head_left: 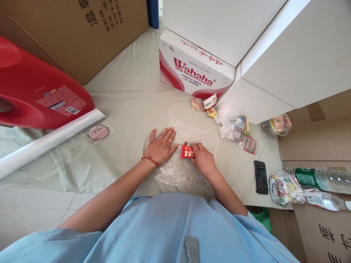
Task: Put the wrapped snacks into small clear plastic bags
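A thin clear plastic bag (181, 175) lies spread over the pale covered surface in front of me. My left hand (161, 145) rests flat on its left edge, fingers stretched out. Over the bag's right part, my right hand (203, 159) grips a small red snack packet (187, 151) with yellow lettering. A brown edge of something peeks out behind the packet; I cannot make out what it is. Part of the packet is hidden beneath my right fingers.
Snack packets (210, 102) lie before a Wahaha water carton (196, 69). Bagged snacks (237, 126), a phone (261, 177) and water bottles (326, 179) are at the right. A white roll (52, 140), a round pink disc (98, 132) and a red jug (35, 87) stand left.
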The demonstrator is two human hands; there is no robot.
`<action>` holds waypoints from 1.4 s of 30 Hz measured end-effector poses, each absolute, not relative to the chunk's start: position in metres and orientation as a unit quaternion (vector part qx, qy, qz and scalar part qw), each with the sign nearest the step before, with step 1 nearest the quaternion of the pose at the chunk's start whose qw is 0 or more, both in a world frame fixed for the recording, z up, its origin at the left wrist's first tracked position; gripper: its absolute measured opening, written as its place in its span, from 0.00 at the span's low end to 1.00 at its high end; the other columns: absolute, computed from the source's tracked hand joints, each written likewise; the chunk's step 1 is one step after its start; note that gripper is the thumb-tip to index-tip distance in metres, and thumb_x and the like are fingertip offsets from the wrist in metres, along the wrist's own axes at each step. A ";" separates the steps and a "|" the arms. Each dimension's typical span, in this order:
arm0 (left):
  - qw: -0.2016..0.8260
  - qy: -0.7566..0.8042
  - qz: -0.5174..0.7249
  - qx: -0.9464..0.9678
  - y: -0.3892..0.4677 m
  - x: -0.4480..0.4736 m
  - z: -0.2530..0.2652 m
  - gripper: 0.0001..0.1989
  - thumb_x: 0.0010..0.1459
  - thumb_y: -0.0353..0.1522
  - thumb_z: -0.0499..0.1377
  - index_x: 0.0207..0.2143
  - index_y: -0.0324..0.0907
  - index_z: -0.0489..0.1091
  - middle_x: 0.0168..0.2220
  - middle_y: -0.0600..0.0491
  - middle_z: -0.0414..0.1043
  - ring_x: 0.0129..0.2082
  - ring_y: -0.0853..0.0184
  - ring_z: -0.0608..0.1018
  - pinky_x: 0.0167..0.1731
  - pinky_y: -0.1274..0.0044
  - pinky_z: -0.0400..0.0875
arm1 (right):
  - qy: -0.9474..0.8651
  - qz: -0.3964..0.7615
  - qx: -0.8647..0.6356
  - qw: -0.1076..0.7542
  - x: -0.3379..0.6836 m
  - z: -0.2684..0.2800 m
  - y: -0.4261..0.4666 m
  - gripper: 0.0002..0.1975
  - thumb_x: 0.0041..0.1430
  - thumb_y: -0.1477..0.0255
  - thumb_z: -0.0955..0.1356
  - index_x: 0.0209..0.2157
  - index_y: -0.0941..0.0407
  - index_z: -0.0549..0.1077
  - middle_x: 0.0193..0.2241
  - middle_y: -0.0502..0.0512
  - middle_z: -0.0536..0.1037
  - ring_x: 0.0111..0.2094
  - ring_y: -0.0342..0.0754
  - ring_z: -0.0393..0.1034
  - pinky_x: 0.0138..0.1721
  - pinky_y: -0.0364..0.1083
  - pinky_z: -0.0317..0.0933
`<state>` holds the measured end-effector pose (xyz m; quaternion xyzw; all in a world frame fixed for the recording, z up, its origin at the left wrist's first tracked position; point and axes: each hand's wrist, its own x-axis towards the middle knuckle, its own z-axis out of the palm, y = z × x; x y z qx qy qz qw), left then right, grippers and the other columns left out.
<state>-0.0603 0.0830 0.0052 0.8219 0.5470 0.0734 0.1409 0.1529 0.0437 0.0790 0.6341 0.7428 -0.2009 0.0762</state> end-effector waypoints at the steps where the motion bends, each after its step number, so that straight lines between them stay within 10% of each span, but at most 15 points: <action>1: 0.140 0.547 0.075 0.822 0.083 -0.060 0.005 0.33 0.73 0.44 0.42 0.76 0.45 0.48 0.77 0.45 0.48 0.76 0.54 0.55 0.73 0.47 0.31 | 0.743 -0.204 0.633 0.072 0.154 0.079 0.042 0.28 0.67 0.69 0.69 0.66 0.51 0.65 0.63 0.64 0.69 0.55 0.57 0.72 0.47 0.51 0.69; 23: 0.148 0.537 0.098 0.825 0.084 -0.066 0.003 0.33 0.73 0.45 0.42 0.75 0.42 0.52 0.76 0.43 0.52 0.75 0.53 0.58 0.72 0.46 0.35 | 0.725 -0.210 0.652 -0.072 0.181 0.067 0.026 0.32 0.63 0.65 0.74 0.66 0.52 0.65 0.69 0.66 0.61 0.60 0.62 0.71 0.50 0.58 0.73; 29: 0.189 0.512 0.130 0.828 0.088 -0.085 0.007 0.34 0.71 0.44 0.45 0.75 0.42 0.51 0.76 0.40 0.51 0.74 0.51 0.61 0.71 0.47 0.46 | 0.795 -0.220 0.535 -0.183 0.219 0.073 -0.020 0.14 0.73 0.62 0.66 0.53 0.53 0.74 0.46 0.61 0.78 0.47 0.54 0.74 0.47 0.54 0.73; 37: 0.179 0.327 0.154 0.915 0.061 -0.126 0.020 0.32 0.53 0.24 0.51 0.59 0.50 0.72 0.67 0.52 0.71 0.73 0.58 0.63 0.74 0.53 0.46 | 0.803 -0.235 0.526 -0.152 0.239 0.032 -0.088 0.17 0.67 0.65 0.72 0.55 0.53 0.76 0.60 0.66 0.73 0.60 0.60 0.65 0.58 0.63 0.69; 42: 0.250 0.315 0.059 0.914 0.050 -0.145 0.023 0.34 0.50 0.28 0.55 0.61 0.49 0.73 0.72 0.49 0.62 0.73 0.54 0.63 0.73 0.53 0.52 | 0.772 -0.285 0.536 -0.186 0.239 0.034 -0.078 0.10 0.72 0.71 0.65 0.43 0.51 0.79 0.54 0.61 0.78 0.55 0.55 0.70 0.56 0.60 0.70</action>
